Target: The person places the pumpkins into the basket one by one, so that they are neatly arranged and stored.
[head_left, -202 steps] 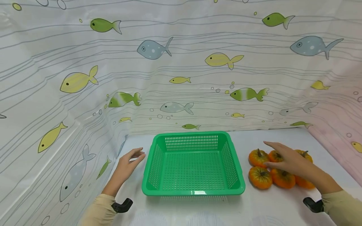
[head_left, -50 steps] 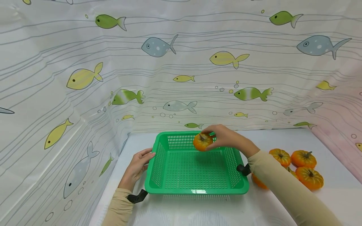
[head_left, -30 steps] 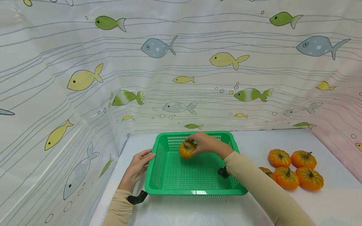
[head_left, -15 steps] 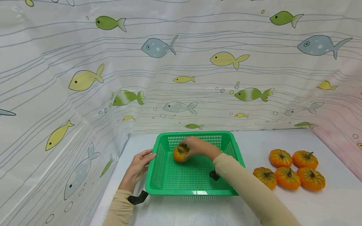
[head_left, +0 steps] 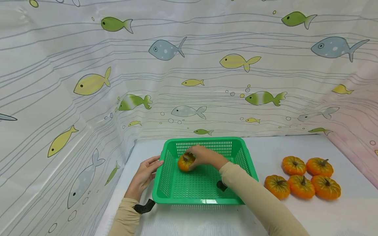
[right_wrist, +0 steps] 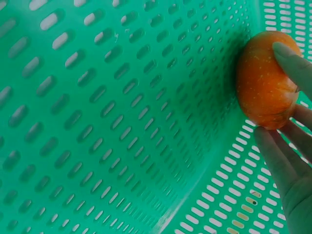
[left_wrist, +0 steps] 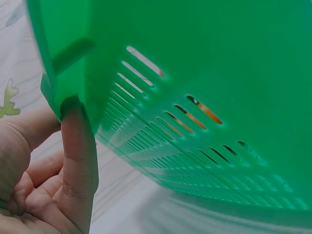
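Observation:
My right hand [head_left: 203, 156] holds a small orange pumpkin [head_left: 183, 164] in the back left part of a green plastic basket [head_left: 177, 200]. In the right wrist view, thumb and fingers lie on either side of the pumpkin [right_wrist: 265, 80], which sits low against the slotted plastic. My left hand [head_left: 144, 175] is at the basket's left edge. Seen from the left wrist, thumb and finger pinch the rim, and bits of orange show through the slots of the basket wall [left_wrist: 161, 131].
To the right of the basket, several more small pumpkins [head_left: 301, 186] stand close together on the white table [head_left: 260, 147]. A fish-patterned sheet [head_left: 165, 88] hangs behind and along the sides. Black wrist cameras [head_left: 144, 207] are strapped to both wrists.
One pumpkin has left the group on the right; my right hand has carried it leftward and down into the basket. My left hand has moved from beside the basket onto its rim.

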Tool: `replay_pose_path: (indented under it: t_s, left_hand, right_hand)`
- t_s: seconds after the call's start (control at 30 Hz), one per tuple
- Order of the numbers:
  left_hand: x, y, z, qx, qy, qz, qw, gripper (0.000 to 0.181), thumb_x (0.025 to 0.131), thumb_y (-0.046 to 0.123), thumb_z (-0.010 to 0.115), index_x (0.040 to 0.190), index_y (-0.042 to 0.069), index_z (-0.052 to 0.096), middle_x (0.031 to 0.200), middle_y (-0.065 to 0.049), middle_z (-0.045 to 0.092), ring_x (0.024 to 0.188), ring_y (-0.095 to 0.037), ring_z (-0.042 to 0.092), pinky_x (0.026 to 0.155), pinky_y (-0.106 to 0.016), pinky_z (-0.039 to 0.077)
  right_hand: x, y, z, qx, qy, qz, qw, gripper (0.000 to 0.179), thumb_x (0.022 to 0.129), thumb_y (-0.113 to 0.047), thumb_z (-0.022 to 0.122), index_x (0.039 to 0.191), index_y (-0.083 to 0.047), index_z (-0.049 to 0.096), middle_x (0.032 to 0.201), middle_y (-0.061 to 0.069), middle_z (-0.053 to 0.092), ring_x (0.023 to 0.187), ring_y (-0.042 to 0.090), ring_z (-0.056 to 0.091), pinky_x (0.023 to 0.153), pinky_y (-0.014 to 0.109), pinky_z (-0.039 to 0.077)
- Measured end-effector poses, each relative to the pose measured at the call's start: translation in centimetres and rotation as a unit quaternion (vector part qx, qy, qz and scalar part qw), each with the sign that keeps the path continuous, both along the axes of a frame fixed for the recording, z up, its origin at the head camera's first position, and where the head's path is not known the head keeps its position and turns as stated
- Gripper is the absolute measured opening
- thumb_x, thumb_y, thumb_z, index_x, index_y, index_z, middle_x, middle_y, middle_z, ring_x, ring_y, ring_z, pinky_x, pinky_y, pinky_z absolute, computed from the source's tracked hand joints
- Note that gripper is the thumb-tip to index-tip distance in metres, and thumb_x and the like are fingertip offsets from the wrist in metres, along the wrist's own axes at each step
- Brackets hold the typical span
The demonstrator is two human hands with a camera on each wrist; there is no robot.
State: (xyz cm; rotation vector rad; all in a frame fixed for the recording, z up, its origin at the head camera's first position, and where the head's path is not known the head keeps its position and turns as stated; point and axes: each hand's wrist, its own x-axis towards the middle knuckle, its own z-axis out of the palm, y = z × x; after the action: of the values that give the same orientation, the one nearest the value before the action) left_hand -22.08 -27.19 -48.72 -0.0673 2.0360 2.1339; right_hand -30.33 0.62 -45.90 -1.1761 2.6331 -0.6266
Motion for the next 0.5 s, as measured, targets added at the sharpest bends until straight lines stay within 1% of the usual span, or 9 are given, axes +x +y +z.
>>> replay_pose_path:
  t_s: [0.23, 0.5]
  left_hand:
    - [0.0, -0.03, 0.02, 0.006, -0.002, -0.003, 1.0, 0.057, 0.103, 0.016, 0.066, 0.15, -0.005, 0.043, 0.111, 0.003, 0.074, 0.091, -0.008, 0.075, 0.077, -0.025, 0.066]
    - [-0.09, -0.05, 0.01, 0.003, -0.004, -0.001, 1.0, 0.056, 0.103, 0.016, 0.066, 0.15, -0.005, 0.044, 0.112, 0.002, 0.073, 0.092, -0.008, 0.075, 0.078, -0.025, 0.066]
  right_hand:
    - [0.18, -0.22, -0.1, 0.002, 0.007, 0.002, 1.0, 0.062, 0.082, -0.028, 0.09, 0.134, -0.005, 0.066, 0.131, 0.008, 0.07, 0.119, 0.022, 0.063, 0.104, 0.038, 0.056]
    - [0.33, -0.4, -0.11, 0.007, 0.005, 0.0, 1.0, 0.062, 0.085, -0.029, 0.088, 0.137, -0.005, 0.064, 0.133, 0.009, 0.069, 0.119, 0.022, 0.063, 0.101, 0.037, 0.057]
